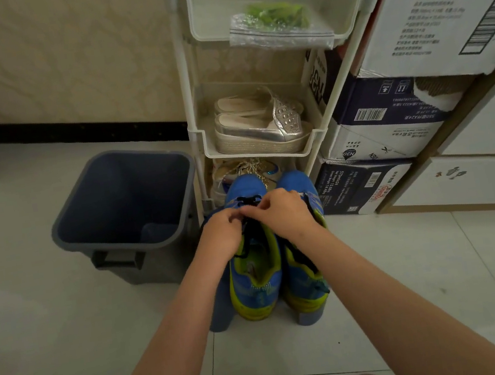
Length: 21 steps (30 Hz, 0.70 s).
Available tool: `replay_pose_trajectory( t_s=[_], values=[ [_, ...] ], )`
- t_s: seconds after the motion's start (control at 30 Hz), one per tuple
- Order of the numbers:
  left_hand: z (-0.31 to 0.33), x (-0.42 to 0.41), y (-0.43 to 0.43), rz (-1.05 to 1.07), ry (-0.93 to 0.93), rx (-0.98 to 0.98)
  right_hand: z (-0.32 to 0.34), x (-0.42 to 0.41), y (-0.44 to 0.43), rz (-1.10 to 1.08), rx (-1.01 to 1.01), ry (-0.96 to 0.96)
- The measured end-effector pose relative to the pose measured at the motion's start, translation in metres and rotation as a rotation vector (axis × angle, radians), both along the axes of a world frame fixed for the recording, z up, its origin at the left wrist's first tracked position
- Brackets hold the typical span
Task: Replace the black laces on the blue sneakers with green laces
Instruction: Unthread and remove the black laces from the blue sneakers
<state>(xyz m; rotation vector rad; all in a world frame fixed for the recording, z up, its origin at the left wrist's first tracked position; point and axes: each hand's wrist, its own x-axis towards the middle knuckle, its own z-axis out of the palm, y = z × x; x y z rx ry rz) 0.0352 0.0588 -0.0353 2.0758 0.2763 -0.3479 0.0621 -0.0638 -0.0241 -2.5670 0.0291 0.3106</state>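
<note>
Blue sneakers (259,285) side by side, toes toward the shoe rack (188,99)
Left hand (221,234) and right hand (280,214) pinch one shoe's black lace (249,200) — green laces (278,15) lie bagged on an upper shelf.

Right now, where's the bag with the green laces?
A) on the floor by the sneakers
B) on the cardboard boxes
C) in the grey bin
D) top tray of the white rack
D: the clear bag with green inside lies in the top tray of the white rack, while the left hand and right hand pinch the black lace.
</note>
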Motion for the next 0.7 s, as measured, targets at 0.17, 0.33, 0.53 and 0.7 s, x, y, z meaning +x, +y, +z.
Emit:
replay_pose_trajectory(
  t_s=[0.17, 0.33, 0.53, 0.7],
  values=[
    [0.0, 0.013, 0.001, 0.008, 0.08, -0.032, -0.007, 0.013, 0.008, -0.117, -0.008, 0.078],
    [0.002, 0.022, -0.001, 0.114, 0.195, -0.114, -0.006, 0.01, 0.001, -0.327, 0.426, 0.077],
    [-0.003, 0.009, -0.004, 0.108, 0.096, -0.078, -0.007, 0.0, -0.009, -0.248, 0.475, 0.035],
    [-0.003, 0.001, -0.002, 0.132, 0.052, -0.164, -0.011, -0.002, -0.012, -0.08, 0.342, 0.08]
  ],
)
